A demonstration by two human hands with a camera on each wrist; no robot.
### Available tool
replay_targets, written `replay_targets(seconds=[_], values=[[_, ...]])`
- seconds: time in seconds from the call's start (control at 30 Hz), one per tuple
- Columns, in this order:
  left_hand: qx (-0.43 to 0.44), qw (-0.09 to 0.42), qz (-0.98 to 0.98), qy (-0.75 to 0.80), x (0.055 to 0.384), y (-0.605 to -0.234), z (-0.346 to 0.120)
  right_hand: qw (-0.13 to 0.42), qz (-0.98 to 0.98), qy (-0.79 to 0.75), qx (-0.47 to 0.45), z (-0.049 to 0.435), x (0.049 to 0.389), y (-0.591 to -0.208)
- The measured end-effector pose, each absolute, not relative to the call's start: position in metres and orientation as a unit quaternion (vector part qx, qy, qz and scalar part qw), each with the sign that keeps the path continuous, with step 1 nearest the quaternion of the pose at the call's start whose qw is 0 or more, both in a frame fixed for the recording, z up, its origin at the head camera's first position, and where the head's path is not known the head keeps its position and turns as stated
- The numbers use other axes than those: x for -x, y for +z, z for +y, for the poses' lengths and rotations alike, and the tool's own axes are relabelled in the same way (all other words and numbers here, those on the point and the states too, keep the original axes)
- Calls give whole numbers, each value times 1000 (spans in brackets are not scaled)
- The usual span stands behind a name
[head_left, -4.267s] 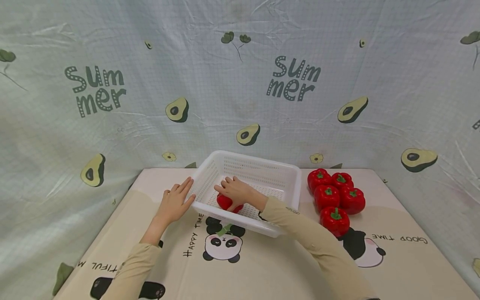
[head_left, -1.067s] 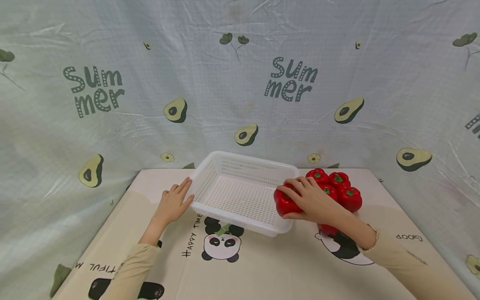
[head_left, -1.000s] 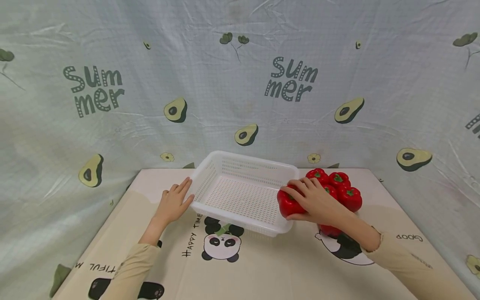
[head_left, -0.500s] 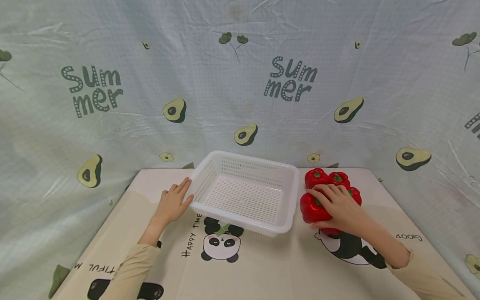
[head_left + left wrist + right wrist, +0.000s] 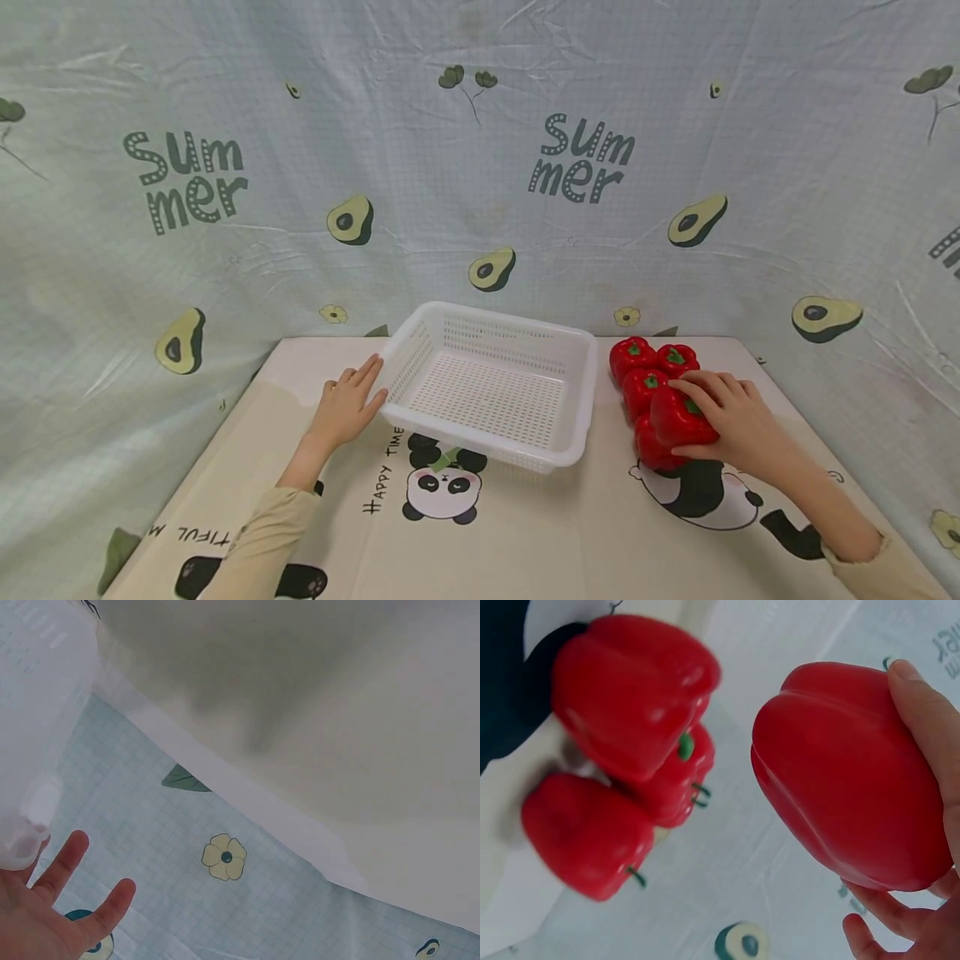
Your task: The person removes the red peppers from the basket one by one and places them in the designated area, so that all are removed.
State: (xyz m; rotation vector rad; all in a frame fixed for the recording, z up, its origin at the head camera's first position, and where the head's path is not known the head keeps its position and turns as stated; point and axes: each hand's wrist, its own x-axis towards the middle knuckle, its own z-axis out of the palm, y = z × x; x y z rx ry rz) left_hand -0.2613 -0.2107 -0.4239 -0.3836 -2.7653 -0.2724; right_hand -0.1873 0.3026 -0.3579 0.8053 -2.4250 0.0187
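My right hand (image 5: 738,421) grips a glossy red bell pepper (image 5: 678,418), thumb on one side and fingers over the top. In the right wrist view the held bell pepper (image 5: 847,780) appears large, apart from the other peppers (image 5: 634,690). The head view has it overlapping a front pepper (image 5: 652,446), close over the group. A white perforated plastic basket (image 5: 487,433) stands mid-table. Against its left rim my left hand (image 5: 345,408) rests with extended fingers. The left wrist view shows these fingers (image 5: 64,862) spread at the basket's edge (image 5: 45,817).
More red peppers with green stems stand right of the basket, such as the back-left one (image 5: 632,360) and a middle one (image 5: 641,396). The panda-print table (image 5: 487,550) ends at a patterned curtain (image 5: 420,167) behind and at both sides.
My right hand was on a red bell pepper inside the basket; it has carried a bell pepper out over the right rim and rightward to the pepper group. My left hand has stayed at the rim.
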Motion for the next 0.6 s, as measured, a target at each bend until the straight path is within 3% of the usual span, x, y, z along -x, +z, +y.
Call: replay_targets(seconds=[0.6], values=[[134,163,-972,-98,261,-422,-210,263,-932,14,-247,350,186,-370]])
